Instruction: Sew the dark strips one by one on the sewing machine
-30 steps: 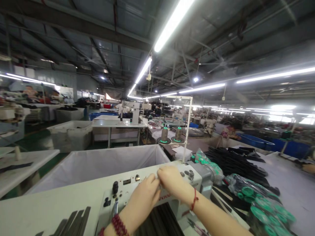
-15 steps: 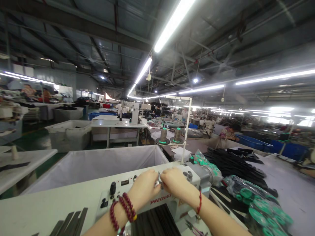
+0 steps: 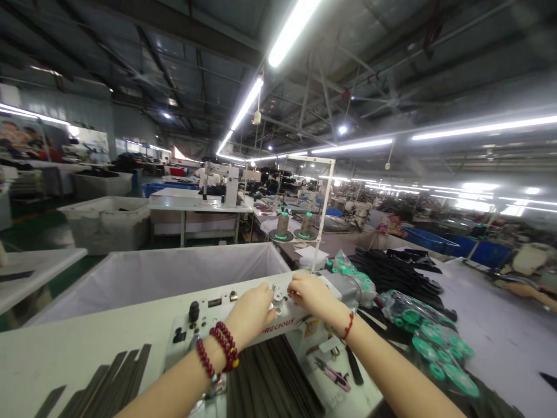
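Observation:
Both my hands are over the top of a white sewing machine (image 3: 278, 326) with red lettering. A round metal bobbin-winder part (image 3: 277, 297) sits between them. My left hand (image 3: 256, 310), with dark red beads at the wrist, has its fingers closed against the left side of that part; what they pinch is hidden. To its right, my right hand (image 3: 312, 293) has curled fingers just apart from the round part; anything in them is too small to make out. Dark fabric strips (image 3: 270, 377) lie below the machine arm, and pink-handled thread snips (image 3: 333, 374) rest at the right.
More dark strips (image 3: 115, 377) lie on the table at left. A large white-lined bin (image 3: 195, 270) stands behind the machine. Two thread cones (image 3: 284, 225) and a white thread stand (image 3: 324, 215) rise beyond. Bagged green spools (image 3: 439, 351) and black fabric pieces (image 3: 391, 273) are at right.
My hands were together over the winder; the right has drawn apart to the right, so the round metal part shows between them. The camera view has shifted slightly.

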Demonstrator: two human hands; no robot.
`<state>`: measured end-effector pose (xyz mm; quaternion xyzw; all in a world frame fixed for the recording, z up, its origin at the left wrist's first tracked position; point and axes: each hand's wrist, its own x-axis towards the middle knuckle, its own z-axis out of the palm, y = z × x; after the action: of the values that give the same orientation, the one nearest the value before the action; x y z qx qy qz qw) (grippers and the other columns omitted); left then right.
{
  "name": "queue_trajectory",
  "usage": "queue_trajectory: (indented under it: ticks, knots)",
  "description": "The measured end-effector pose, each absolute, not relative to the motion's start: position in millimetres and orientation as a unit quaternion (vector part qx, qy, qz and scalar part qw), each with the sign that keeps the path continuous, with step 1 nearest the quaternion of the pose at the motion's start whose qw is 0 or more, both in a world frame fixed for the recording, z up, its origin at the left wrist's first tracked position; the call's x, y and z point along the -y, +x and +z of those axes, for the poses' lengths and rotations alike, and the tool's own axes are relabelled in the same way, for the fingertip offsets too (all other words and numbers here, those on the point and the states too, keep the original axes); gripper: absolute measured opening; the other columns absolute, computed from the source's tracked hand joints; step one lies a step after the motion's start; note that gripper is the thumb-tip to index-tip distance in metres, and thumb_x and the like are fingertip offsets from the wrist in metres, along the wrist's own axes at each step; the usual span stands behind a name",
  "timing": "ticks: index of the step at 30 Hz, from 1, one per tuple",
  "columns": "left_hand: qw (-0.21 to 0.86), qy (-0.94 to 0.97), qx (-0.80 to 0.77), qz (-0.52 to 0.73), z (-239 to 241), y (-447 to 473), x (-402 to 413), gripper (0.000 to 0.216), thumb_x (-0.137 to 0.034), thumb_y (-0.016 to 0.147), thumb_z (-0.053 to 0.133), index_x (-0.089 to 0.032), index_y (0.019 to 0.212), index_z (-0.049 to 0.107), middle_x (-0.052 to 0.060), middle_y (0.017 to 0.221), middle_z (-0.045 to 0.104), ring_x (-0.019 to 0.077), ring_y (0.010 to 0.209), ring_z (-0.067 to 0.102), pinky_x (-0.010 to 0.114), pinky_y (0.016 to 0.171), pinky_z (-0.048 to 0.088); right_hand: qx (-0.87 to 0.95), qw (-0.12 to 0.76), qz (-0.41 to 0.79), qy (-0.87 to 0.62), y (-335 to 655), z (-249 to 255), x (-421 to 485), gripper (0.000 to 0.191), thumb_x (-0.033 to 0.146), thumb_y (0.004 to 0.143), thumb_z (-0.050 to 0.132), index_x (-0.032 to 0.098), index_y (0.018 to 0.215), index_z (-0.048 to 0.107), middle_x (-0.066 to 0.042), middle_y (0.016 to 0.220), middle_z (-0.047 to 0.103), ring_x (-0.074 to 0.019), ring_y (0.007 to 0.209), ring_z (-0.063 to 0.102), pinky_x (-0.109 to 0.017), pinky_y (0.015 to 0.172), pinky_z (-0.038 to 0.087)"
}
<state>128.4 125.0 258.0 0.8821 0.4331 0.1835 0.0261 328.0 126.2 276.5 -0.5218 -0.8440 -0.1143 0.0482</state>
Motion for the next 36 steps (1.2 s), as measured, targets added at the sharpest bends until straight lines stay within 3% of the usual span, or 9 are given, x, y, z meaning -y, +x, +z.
queue_trajectory:
  ticks: [9, 16, 23, 29, 36]
  knots:
    - [0.013, 0.879, -0.447, 0.169, 253.8, 120.4, -123.0, 0.013, -0.016, 0.092, 0.051, -0.015, 0.095, 0.064, 0.010, 0.102, 0.062, 0.0251, 0.095, 0.063, 0.034, 0.084, 0.045, 0.855, 0.046, -0.071, -0.512, 339.7, 277.6, -138.5, 0.011, 0.023, 0.090, 0.064, 0.020, 0.096, 0.073, -0.002, 0.097, 0.069, -0.0130, 0.088, 0.063, -0.022, 0.076, 0.043]
    - [0.019, 0.869, -0.464, 0.168, 250.7, 120.7, -122.4, 0.014, -0.017, 0.092, 0.051, -0.014, 0.096, 0.064, 0.010, 0.103, 0.061, 0.0251, 0.096, 0.062, 0.034, 0.083, 0.045, 0.858, 0.005, -0.105, -0.502, 331.0, 280.0, -155.8, 0.018, 0.032, 0.094, 0.061, 0.015, 0.088, 0.065, -0.001, 0.090, 0.066, -0.0150, 0.083, 0.063, -0.034, 0.080, 0.049]
    - [0.020, 0.855, -0.490, 0.168, 248.3, 122.7, -120.4, 0.015, -0.013, 0.092, 0.049, -0.012, 0.097, 0.063, 0.010, 0.103, 0.061, 0.0238, 0.093, 0.062, 0.033, 0.082, 0.045, 0.889, -0.003, -0.175, -0.422, 291.4, 283.4, -145.7, 0.017, 0.024, 0.096, 0.051, 0.018, 0.087, 0.064, -0.005, 0.099, 0.065, -0.0199, 0.098, 0.056, -0.034, 0.086, 0.038]
    - [0.021, 0.858, -0.482, 0.177, 248.2, 121.1, -120.0, 0.013, -0.014, 0.094, 0.049, -0.014, 0.099, 0.060, 0.009, 0.104, 0.060, 0.0230, 0.094, 0.061, 0.032, 0.082, 0.044, 0.880, -0.025, -0.200, -0.430, 312.7, 289.4, -141.8, 0.016, 0.019, 0.092, 0.055, 0.016, 0.080, 0.065, -0.006, 0.087, 0.065, -0.0187, 0.085, 0.057, -0.031, 0.075, 0.036]
    - [0.021, 0.860, -0.479, 0.174, 247.2, 121.1, -121.6, 0.014, -0.012, 0.093, 0.048, -0.014, 0.094, 0.062, 0.008, 0.099, 0.061, 0.0222, 0.090, 0.063, 0.031, 0.080, 0.044, 0.897, -0.028, -0.215, -0.385, 293.9, 285.0, -138.5, 0.013, 0.024, 0.095, 0.056, 0.018, 0.087, 0.064, -0.005, 0.094, 0.064, -0.0196, 0.094, 0.054, -0.032, 0.080, 0.035]
